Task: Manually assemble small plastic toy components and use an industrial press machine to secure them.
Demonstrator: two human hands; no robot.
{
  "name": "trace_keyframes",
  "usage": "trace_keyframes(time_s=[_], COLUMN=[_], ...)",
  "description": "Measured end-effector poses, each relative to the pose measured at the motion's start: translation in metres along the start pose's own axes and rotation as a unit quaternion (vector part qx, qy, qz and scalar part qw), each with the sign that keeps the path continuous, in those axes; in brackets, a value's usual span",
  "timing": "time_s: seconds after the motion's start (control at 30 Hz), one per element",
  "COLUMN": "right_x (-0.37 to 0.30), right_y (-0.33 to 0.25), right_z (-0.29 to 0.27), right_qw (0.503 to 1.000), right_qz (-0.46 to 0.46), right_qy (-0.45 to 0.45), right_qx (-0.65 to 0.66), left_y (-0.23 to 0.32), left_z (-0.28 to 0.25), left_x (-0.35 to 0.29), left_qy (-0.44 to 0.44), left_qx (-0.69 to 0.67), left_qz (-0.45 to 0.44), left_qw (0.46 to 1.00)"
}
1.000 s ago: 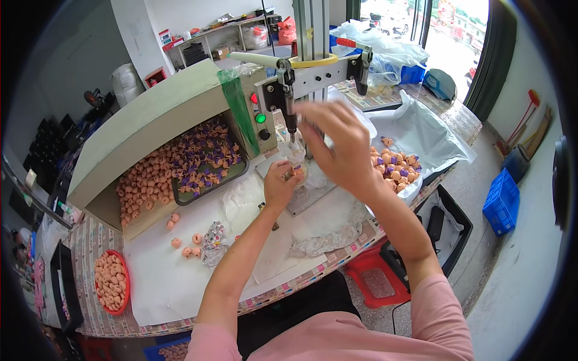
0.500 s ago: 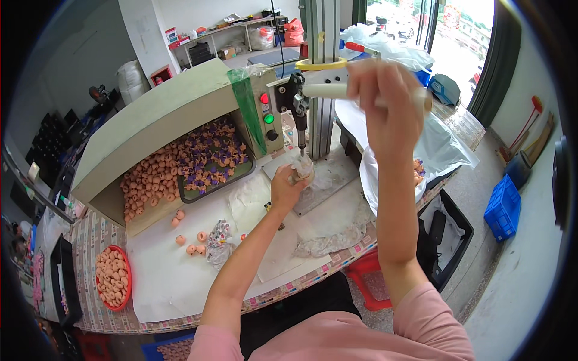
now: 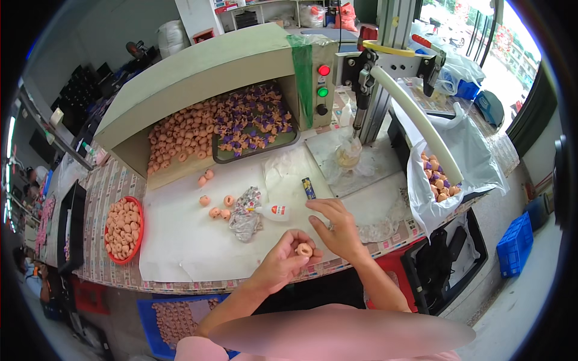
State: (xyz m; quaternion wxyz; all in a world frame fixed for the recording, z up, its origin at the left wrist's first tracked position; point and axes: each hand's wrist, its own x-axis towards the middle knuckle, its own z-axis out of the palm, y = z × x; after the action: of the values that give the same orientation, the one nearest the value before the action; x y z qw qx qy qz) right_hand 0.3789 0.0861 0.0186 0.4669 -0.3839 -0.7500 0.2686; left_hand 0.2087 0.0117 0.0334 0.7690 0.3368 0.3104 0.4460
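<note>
My left hand (image 3: 280,265) is curled round a small peach-coloured doll head (image 3: 304,249), its round hole facing up. Just right of it, over the table's front part, my right hand (image 3: 338,230) is open, fingers apart, holding nothing. Beyond the hands lie a white glue bottle (image 3: 276,212) with a red-and-white label, a dark blue-and-yellow tube (image 3: 308,188) and a crumpled grey wrapper (image 3: 246,218). Several loose doll heads (image 3: 215,212) are left of the wrapper. The hand press (image 3: 361,111) stands behind, its long white lever (image 3: 421,126) lowered above a plastic-wrapped fixture (image 3: 348,155).
A beige open-fronted box (image 3: 198,72) holds many doll heads and a dark tray (image 3: 259,153) of purple-and-peach pieces. A red basket (image 3: 141,234) of peach pieces stands left. On the right is a bag-lined bin (image 3: 421,204); a blue crate (image 3: 147,325) sits below the table.
My right hand has let go of the press lever and come down to the front. My left hand has drawn back from the fixture, now with a doll head. The view has shifted.
</note>
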Motion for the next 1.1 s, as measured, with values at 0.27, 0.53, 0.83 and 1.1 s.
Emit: trace_keyframes(time_s=[0.27, 0.53, 0.83, 1.1], right_x=[0.029, -0.014, -0.051, -0.059], right_y=[-0.01, -0.034, -0.054, -0.045], right_z=[0.091, 0.081, 0.047, 0.056], right_qw=[0.982, 0.993, 0.915, 0.973], right_qz=[0.003, 0.077, 0.274, 0.098], right_qy=[-0.12, -0.09, 0.049, 0.094], right_qx=[-0.149, -0.024, 0.293, 0.189], left_y=[-0.006, -0.004, -0.02, -0.028], left_z=[-0.053, -0.091, -0.101, -0.094], left_x=[-0.078, -0.089, -0.064, -0.059], left_qy=[0.083, 0.096, 0.084, 0.161], left_qx=[-0.178, -0.262, -0.266, -0.023], left_qz=[0.036, 0.059, 0.049, 0.089], left_qw=[0.98, 0.959, 0.959, 0.983])
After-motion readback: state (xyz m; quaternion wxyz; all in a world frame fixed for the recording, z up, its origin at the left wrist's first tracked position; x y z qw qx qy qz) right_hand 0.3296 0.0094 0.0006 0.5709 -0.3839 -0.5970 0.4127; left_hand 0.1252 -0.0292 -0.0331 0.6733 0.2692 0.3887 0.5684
